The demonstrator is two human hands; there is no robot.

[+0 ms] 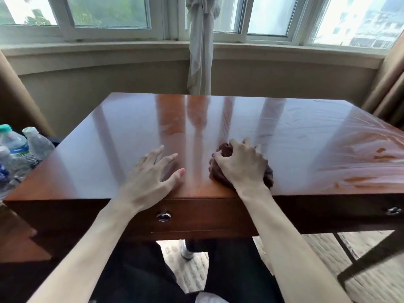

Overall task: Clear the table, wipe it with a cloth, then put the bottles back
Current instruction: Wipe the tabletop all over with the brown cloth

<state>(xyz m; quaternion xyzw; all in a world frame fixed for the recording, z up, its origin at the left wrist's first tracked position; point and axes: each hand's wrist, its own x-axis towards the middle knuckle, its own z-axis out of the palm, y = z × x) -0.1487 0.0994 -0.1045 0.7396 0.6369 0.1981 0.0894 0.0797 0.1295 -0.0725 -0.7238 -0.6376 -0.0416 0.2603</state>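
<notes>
A glossy brown wooden table (122,132) fills the middle of the view, with wet streaks across its right half. My right hand (239,165) grips a bunched dark brown cloth (270,174) and holds it on the tabletop near the front edge. Resting flat on the table to the left of the cloth is my left hand (153,173), fingers spread and straight. Several clear plastic water bottles (24,149) stand off the table at its left side, partly cut off by the frame edge.
The table front carries a drawer with a round metal pull (164,217); a second pull (393,211) sits far right. A knotted white curtain (200,51) hangs behind the table below the windows. Brown drapes (387,84) flank both sides. My legs are under the table.
</notes>
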